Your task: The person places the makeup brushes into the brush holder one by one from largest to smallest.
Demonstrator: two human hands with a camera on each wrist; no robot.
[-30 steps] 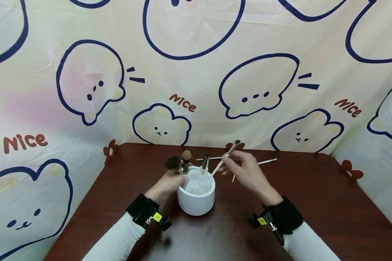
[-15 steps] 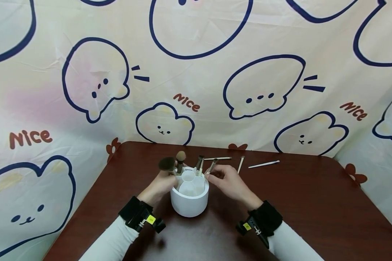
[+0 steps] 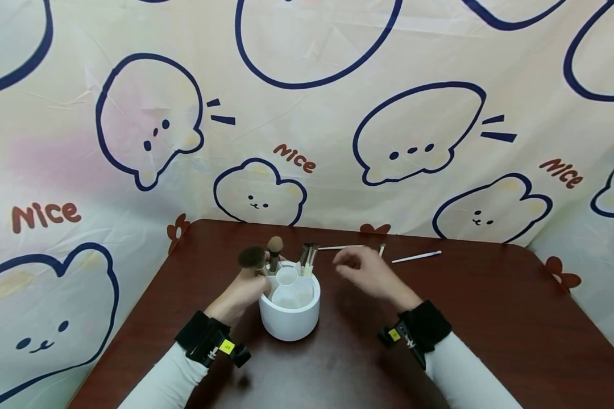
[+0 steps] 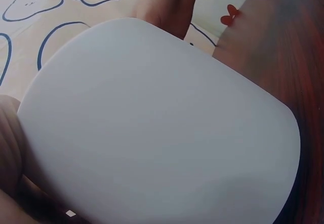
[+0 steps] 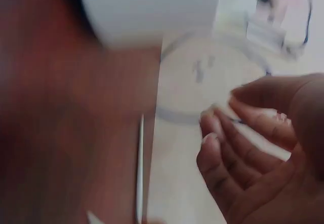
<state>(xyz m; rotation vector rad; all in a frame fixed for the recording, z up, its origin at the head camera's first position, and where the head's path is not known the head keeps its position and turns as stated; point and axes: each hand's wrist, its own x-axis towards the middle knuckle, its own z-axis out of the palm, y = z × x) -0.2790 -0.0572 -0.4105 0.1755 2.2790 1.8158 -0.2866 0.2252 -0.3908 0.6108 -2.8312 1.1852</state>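
Note:
A white round makeup brush holder [image 3: 289, 325] with inner compartments stands upright on the table; its smooth side fills much of the left wrist view. My left hand [image 3: 239, 294] grips its left rim, thumb at the near side. A large dark fluffy brush [image 3: 252, 258] and a tan round-headed brush [image 3: 274, 245] rise from its left back part. Several slim brushes [image 3: 309, 259] stand together in the right back part. To the right of the holder, my right hand [image 3: 372, 275] hovers with nothing in its loosely bent fingers, also plain in the right wrist view.
Behind the right hand, a pale slim brush handle [image 3: 337, 247] lies near the back edge. Another small brush [image 3: 382, 250] is partly hidden by that hand. A white stick [image 3: 417, 257] lies farther right. A patterned cloth [image 3: 327, 125] hangs behind the brown table [image 3: 491, 318].
My right hand has lowered a slim brush into the holder's right back part, let go and drawn back to the right. My left hand stays on the holder.

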